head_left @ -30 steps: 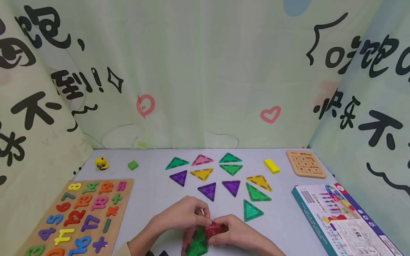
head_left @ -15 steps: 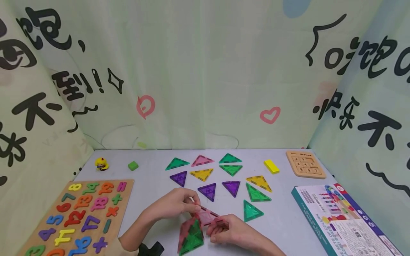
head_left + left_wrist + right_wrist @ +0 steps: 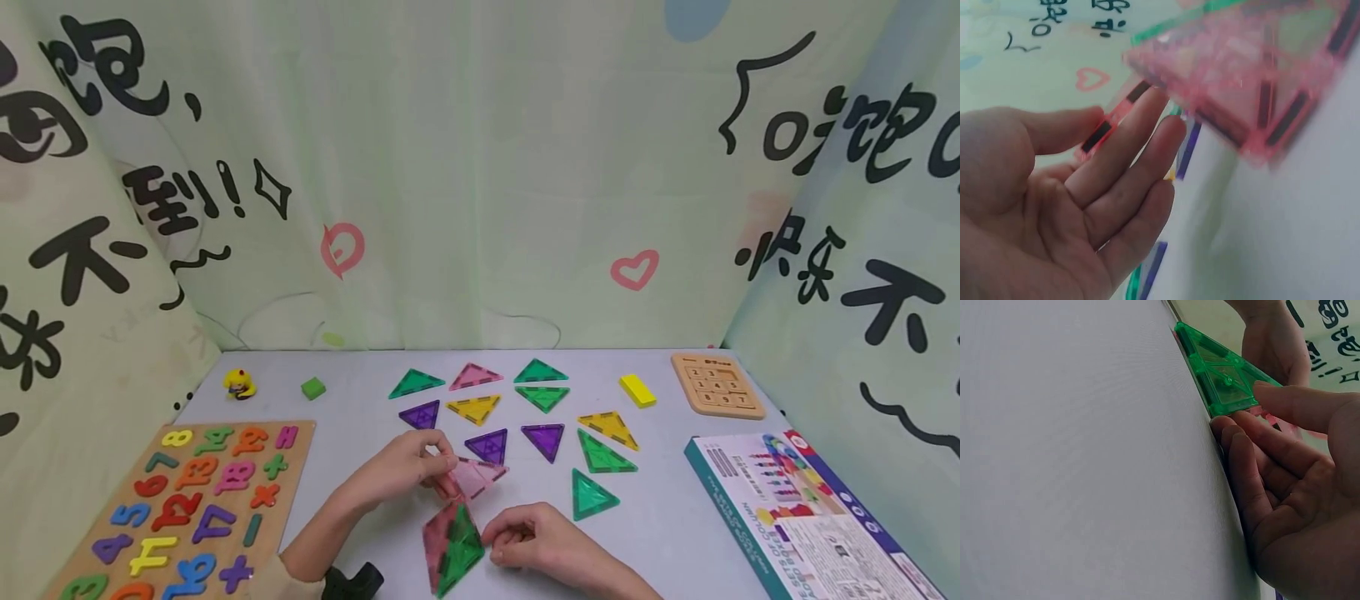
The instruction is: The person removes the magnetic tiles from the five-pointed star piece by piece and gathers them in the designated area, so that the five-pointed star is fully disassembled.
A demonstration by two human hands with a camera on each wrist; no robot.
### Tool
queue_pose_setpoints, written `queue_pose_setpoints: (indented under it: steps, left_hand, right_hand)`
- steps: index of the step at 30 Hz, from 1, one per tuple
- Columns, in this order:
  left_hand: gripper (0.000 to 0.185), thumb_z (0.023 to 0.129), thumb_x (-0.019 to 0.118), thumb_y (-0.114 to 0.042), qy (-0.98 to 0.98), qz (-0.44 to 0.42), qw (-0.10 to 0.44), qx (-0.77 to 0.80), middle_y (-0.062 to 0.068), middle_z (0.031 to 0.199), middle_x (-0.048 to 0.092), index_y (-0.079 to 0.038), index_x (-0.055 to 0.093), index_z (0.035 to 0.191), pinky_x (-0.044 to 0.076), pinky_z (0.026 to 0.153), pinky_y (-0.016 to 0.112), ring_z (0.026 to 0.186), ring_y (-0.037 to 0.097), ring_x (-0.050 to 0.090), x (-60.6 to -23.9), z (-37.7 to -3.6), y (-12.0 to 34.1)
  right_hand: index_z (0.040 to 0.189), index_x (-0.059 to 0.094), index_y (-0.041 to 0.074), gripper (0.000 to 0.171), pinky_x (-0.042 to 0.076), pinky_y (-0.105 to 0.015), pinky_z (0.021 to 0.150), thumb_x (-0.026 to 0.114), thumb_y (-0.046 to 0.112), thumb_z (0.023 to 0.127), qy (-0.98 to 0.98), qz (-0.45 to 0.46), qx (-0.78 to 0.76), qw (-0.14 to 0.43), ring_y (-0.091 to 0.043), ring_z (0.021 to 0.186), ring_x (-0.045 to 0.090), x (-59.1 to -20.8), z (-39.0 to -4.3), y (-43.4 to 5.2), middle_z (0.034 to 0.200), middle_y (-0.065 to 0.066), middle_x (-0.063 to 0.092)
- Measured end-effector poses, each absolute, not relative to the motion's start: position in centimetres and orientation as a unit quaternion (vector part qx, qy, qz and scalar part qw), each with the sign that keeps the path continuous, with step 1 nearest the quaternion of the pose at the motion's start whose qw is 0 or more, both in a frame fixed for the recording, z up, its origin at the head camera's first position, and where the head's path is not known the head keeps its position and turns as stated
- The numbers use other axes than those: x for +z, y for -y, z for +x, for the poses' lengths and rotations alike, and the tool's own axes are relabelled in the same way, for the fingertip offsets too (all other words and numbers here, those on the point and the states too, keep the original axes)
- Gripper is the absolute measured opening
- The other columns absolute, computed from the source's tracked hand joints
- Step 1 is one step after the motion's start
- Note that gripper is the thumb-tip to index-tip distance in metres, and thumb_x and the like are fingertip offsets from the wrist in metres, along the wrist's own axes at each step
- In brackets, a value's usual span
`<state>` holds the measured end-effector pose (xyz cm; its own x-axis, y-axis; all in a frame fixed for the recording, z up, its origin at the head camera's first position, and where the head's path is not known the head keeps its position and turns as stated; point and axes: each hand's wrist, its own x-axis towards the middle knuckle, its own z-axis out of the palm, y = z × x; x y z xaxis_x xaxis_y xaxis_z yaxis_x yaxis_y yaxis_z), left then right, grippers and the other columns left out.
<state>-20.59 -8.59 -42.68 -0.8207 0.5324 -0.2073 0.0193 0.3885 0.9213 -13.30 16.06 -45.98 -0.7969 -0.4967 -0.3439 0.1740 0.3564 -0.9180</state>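
Observation:
My left hand pinches a pink triangular magnetic tile between thumb and fingers, lifted over the table. In the left wrist view that pink tile shows dark magnet strips along its edge. Just below it, in front of me, stands a raised shape of joined tiles, with a pink side and a green side. Beside its green corner is my right hand, fingers loosely bent. In the right wrist view, thumb and fingertips lie right at the edge of the green tile.
Loose green, purple, yellow and pink tiles lie farther back. A wooden number board is at left, a printed box at right. Behind are a toy figure, a green block, a yellow block and a wooden plaque.
The right hand has let go of the pink tile. My left hand has carried that tile up and away from me, and it now points toward the purple tiles.

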Motion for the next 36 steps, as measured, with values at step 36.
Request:
queue_pose_setpoints:
  steps: [36]
  left_hand:
    - [0.011,0.082,0.081,-0.033,-0.859,0.285,0.229,0.357,-0.014,0.075,0.066,-0.026,0.075,0.088,0.045,0.067,0.022,0.071,0.005,0.056,-41.9,-18.5,8.0]
  right_hand:
    - [0.103,0.072,0.010,0.019,0.047,-0.025,0.064,0.070,0.023,0.089,-0.783,-0.102,-0.553,0.266,-0.013,0.071,0.055,-45.9,-13.3,-15.4,0.081,0.002,0.064]
